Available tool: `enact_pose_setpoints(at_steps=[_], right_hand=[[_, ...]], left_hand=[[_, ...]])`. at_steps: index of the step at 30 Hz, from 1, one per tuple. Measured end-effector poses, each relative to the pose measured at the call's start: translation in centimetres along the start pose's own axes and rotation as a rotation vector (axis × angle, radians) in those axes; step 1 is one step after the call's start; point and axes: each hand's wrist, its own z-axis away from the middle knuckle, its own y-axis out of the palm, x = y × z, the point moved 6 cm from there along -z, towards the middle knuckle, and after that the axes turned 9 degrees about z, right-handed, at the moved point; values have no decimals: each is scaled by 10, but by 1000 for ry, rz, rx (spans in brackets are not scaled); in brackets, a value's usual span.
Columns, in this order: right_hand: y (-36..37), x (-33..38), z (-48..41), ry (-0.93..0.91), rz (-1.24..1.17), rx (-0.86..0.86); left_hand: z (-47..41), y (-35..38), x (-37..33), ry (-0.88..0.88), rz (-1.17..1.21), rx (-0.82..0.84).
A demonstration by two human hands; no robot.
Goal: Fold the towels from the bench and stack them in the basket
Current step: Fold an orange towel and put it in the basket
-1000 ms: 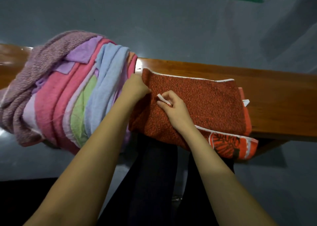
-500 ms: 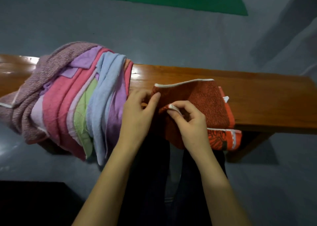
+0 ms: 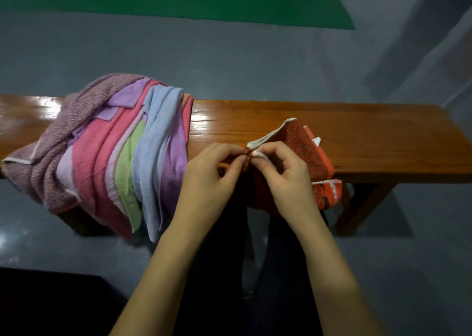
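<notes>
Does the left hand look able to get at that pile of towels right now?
Probably yes: the pile of towels lies just beside the left hand with nothing between, though it now pinches the red towel.

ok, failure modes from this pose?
1. Both the left hand and right hand only pinch the red towel at its corners; one could slip and undo the fold.
2. The towel pile overhangs the bench front edge; a nudge might drag it off.

Both hands, left hand [image 3: 212, 175] and right hand [image 3: 286, 175], pinch the red towel [image 3: 304, 144] over the bench [image 3: 370, 131].
</notes>
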Motion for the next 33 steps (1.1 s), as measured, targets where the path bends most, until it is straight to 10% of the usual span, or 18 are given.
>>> enact_pose_setpoints(at_steps=[8,19,33], right_hand=[[6,-4,-7,33,109,244],[-25,0,-11,47,88,-73],[-95,62,-38,-105,254,-452]], left_hand=[[3,1,0,62,17,86],[49,-24,45,154,-325,302],[-51,-52,-57,229,-114,24]])
